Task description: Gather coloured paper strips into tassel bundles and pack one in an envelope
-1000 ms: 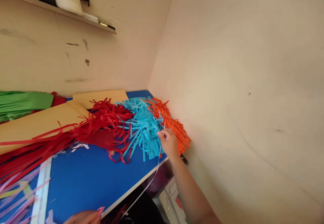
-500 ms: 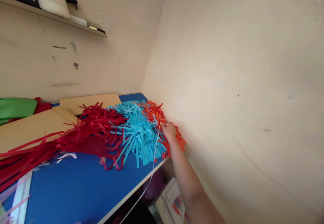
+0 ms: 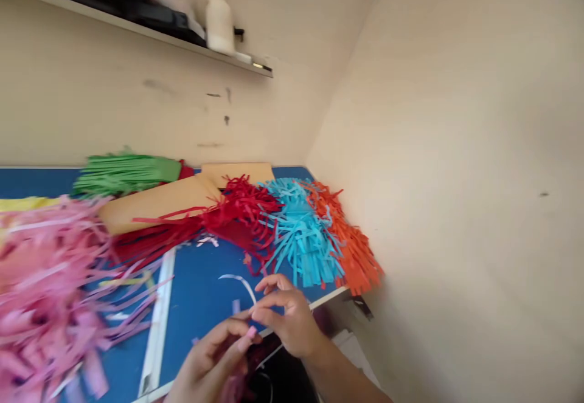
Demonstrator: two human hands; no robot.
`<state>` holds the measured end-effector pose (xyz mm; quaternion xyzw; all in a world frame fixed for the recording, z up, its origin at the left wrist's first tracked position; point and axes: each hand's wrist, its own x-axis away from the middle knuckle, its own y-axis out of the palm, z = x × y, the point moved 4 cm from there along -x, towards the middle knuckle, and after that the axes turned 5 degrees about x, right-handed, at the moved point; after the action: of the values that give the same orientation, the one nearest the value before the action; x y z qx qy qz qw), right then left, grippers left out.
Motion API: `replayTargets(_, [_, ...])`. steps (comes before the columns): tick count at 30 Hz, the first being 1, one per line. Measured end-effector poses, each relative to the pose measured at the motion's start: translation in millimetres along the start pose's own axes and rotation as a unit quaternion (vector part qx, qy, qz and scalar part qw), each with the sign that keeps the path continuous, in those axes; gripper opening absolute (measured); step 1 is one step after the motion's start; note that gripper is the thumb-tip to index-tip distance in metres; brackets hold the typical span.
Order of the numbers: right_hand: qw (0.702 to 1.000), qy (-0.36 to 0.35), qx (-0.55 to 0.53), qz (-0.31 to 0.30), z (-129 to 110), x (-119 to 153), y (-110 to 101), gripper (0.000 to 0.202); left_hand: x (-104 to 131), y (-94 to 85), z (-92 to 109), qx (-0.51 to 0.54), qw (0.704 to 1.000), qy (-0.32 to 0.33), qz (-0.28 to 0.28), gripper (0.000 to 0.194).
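Right hand [image 3: 289,324] drawn back, thin curved strip [image 3: 247,285]

Right of the white divider strip [image 3: 158,324], blue tabletop [image 3: 196,287] lies open to the left hand [image 3: 212,357]; leftward, pink paper fringe [image 3: 45,269] blocks.

From my remote seat I can read no text, label, brand, number or sign anywhere. The white bottle [image 3: 220,25] at eleven o'clock shows me no legible lettering, the dark wall marks [image 3: 227,120] at ten form no letters, and the papers [image 3: 353,354] at five are too blurred.
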<state>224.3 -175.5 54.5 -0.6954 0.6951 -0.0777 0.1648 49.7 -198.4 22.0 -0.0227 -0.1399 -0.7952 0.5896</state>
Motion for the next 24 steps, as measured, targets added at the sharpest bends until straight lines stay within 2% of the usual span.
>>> replayTargets(1, [0.997,0.006,-0.067,-0.030,-4,6,20,0.019,1,6.5,4,0.032,0.999,-0.016,-0.005,0.042])
replayTargets(3, [0.978,0.056,-0.189,-0.063,-6,9,47,0.022,6,9.8,5,0.071,0.997,-0.026,-0.002,0.041])
replayTargets(6, [0.916,0.152,-0.360,-0.092,-4,1,66,0.029,17,-0.1,-4,0.079,0.995,-0.051,-0.022,0.040])
replayTargets(8, [0.886,0.191,-0.411,-0.097,-4,-4,70,0.034,22,-14.6,-10,0.093,0.993,-0.068,-0.003,0.038])
replayTargets(9, [0.895,0.190,-0.396,-0.084,-5,-5,68,0.035,24,-24.4,-12,0.112,0.990,-0.074,0.036,0.037])
replayTargets(10, [0.919,0.170,-0.350,-0.061,-6,-4,65,0.034,26,-34.4,-12,0.140,0.983,-0.083,0.088,0.037])
replayTargets(12, [0.976,0.085,-0.201,-0.018,-14,1,59,0.029,30,-50.8,-13,0.213,0.950,-0.115,0.195,0.044])
replayTargets(13, [0.992,0.035,-0.124,-0.010,-19,5,59,0.027,31,-55.5,-13,0.250,0.930,-0.135,0.235,0.050])
replayTargets(15, [0.999,-0.036,-0.023,-0.019,-26,14,65,0.025,33,-57.8,-13,0.307,0.896,-0.168,0.274,0.058])
replayTargets(17, [0.998,-0.065,0.008,-0.025,-29,22,72,0.025,32,-54.2,-12,0.341,0.884,-0.176,0.266,0.058])
replayTargets(21, [0.995,-0.082,0.030,-0.039,-29,25,81,0.022,31,-46.6,-17,0.379,0.886,-0.165,0.210,0.046])
replayTargets(24, [0.994,-0.086,0.051,-0.034,-29,22,80,0.024,31,-46.9,-21,0.385,0.888,-0.161,0.192,0.041])
